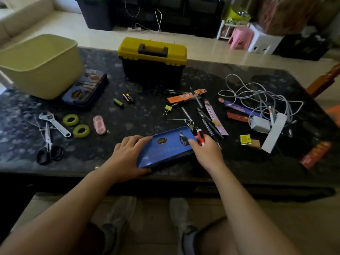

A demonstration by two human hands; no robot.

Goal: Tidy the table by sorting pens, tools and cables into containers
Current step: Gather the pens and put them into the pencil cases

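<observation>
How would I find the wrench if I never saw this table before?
Start at the big pale green bin at the table's far left, then come toward the near edge. The silver wrench lies there between the black-handled scissors and two green tape rolls. It alone is all metal with an open jaw.

No legible text anywhere; badge on blue tin lid (pixel 166 147) and print on orange bookmark (pixel 186 95) too blurred.
</observation>
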